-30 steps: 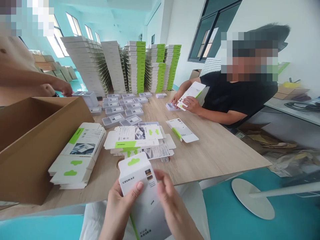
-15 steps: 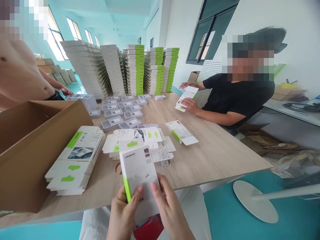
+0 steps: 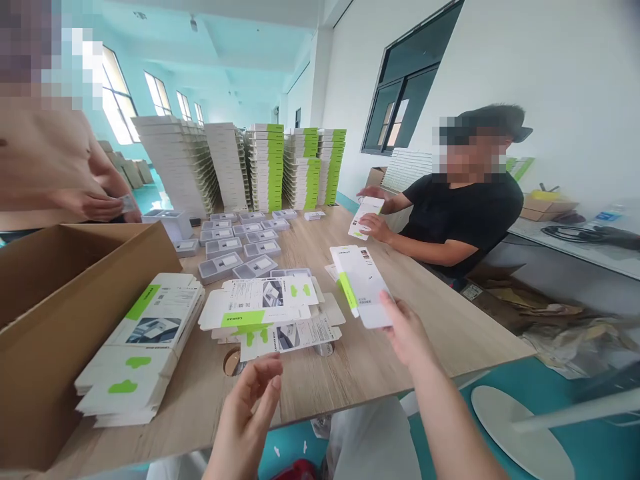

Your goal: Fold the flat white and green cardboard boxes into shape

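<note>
My right hand (image 3: 407, 331) pinches the near end of a white green-striped carton (image 3: 361, 285), long axis running up the wooden table (image 3: 465, 320); my open, empty left hand (image 3: 246, 419) sits farther off.

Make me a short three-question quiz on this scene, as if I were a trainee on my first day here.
1. True or false: the person's left hand is holding a carton.
2. Multiple choice: what do the fingers of the person's right hand touch?
A. A white carton with a green stripe
B. A brown cardboard box
C. A grey tray
3. Short answer: what is the seated co-worker in a black T-shirt holding?

Key:
1. False: the hand is open and empty.
2. A
3. A second white carton
</note>
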A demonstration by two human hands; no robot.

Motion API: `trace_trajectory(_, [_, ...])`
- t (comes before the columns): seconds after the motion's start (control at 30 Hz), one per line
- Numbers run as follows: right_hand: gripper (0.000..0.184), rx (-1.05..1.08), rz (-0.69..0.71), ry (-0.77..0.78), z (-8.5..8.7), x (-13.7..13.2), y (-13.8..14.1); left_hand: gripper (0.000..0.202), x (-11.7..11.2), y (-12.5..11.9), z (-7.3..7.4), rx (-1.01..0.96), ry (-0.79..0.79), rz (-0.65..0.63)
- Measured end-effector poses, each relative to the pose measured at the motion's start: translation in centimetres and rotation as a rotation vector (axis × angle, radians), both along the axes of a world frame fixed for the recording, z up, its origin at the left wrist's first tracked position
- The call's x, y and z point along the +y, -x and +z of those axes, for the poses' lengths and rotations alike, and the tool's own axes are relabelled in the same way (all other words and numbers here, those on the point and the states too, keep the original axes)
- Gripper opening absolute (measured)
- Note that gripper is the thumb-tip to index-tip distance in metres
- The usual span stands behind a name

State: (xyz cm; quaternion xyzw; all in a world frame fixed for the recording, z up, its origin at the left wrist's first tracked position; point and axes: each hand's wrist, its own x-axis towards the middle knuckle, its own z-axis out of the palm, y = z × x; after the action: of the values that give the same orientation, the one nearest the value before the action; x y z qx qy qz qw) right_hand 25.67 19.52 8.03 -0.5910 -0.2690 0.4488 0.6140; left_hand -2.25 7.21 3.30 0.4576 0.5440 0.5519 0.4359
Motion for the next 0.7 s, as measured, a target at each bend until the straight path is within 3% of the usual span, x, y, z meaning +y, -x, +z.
trace_trajectory(0.07, [0.021, 0.016, -0.010, 0.026, -0.2, 1.9, -1.1, 0.026, 1.4, 1.7, -0.1, 0.295, -0.136, 0.005])
trace_trajectory(0.17, [0.019, 0.018, -0.086, 0.070, -1.6, 2.3, -1.5, 0.031, 4.3, 4.5, 0.1, 0.821, -0.316, 0.060])
trace_trajectory(0.27, [0.017, -0.001, -0.174, 0.063, -3.5, 0.6, -1.0, 0.040, 7.3, 6.5, 0.4, 0.956, -0.404, 0.068])
trace_trajectory(0.4, [0.042, -0.051, -0.222, -0.030, -5.2, -2.9, 0.8, 0.036, 9.1, 8.0, 0.8, 1.016, -0.473, 0.043])
trace_trajectory(0.53, [0.040, -0.123, -0.159, -0.124, -5.1, -6.1, 3.7, 0.035, 6.2, 7.7, 2.0, 1.025, -0.573, 0.138])
trace_trajectory(0.6, [0.038, -0.164, -0.088, -0.168, -4.5, -7.7, 5.6, 0.026, 3.4, 6.7, 2.6, 0.923, -0.571, 0.356])
trace_trajectory(0.67, [0.040, -0.218, -0.006, -0.224, -3.5, -9.1, 7.4, 0.023, 0.7, 5.5, 2.9, 0.764, -0.377, 0.578])
trace_trajectory(0.7, [0.038, -0.249, 0.034, -0.266, -2.9, -9.7, 8.2, 0.031, -0.4, 4.8, 2.9, 0.673, -0.214, 0.616])
